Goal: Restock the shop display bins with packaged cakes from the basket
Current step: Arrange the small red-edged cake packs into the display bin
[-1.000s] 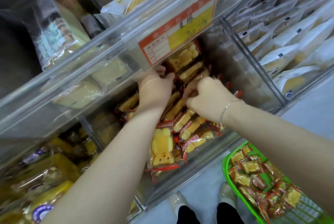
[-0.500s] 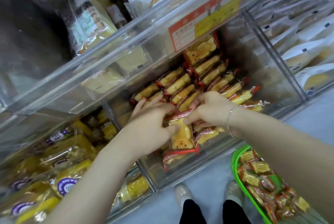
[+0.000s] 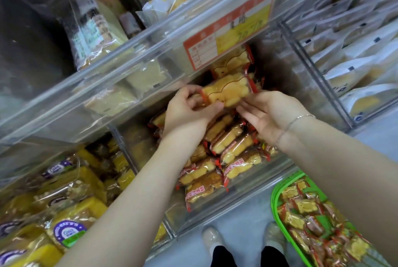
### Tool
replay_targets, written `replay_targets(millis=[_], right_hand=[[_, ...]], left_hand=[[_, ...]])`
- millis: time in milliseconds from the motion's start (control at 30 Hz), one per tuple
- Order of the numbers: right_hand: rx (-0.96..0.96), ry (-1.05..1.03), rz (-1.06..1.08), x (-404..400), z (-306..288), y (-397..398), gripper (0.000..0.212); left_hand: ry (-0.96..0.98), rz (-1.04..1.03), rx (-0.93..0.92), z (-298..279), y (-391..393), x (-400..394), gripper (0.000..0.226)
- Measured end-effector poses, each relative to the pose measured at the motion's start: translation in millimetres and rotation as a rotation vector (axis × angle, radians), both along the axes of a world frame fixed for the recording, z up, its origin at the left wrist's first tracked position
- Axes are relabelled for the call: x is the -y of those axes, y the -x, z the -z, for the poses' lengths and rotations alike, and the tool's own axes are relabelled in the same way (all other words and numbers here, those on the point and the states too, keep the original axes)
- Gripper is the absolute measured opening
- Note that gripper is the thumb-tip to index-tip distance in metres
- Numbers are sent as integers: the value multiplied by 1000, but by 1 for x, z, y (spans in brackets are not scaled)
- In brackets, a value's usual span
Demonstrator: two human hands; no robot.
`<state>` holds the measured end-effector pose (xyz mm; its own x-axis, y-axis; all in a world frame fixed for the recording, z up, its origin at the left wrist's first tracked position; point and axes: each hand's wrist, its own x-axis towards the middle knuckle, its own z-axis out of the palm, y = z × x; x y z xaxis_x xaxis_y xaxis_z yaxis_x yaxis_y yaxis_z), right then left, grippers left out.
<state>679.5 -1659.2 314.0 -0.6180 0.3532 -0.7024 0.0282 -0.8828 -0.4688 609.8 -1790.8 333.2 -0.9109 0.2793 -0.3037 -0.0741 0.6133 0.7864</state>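
A clear display bin [image 3: 243, 193] holds several red-edged packaged bear-shaped cakes [image 3: 232, 144] lined up in rows. My left hand [image 3: 187, 111] grips the left end of one packaged cake [image 3: 226, 92], held flat above the rows at the back of the bin. My right hand [image 3: 267, 114] is palm up, its fingertips touching the right underside of that same cake. A green basket [image 3: 277, 193] with more packaged cakes [image 3: 305, 206] sits on the floor at the lower right.
A clear upper shelf with a red and yellow price label [image 3: 228, 30] overhangs the bin. Yellow wrapped cakes [image 3: 69, 219] fill the bin to the left, white packets [image 3: 353, 55] the bins to the right. My shoes [image 3: 215, 243] stand on the grey floor below.
Both hands have risen from the front of the bin to its back, lifting one packaged cake with them. My right hand has turned palm up.
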Motion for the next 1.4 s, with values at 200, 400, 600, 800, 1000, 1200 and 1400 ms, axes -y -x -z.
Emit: replay_targets(millis=[200,400,600,800,1000,1200,1400], right_hand=[[314,-799,-96,1,8,19,40],[366,-1144,-296,-8,17,33,40],[447,-1214,-523,-30,17,39,41],[314,-1202,-558,-24,10,17,21],[290,-1061,-743,0,-2,-6,17],[109,-713,-911,12,-16,-19,43],[17,-240,-574,3,-13,-23,66]], left_hand=[[-62,-107,-132,33,10,-49,44],[-189,-317,-86,51,7,-65,57],[225,41,-185,27,10,-37,50],[1227,658,-169,-8,12,27,68],[1217,637,-206,-19,12,32,72],[541,263,45,-19,5,13,93],[-30,30,279,-13,0,-2,60]])
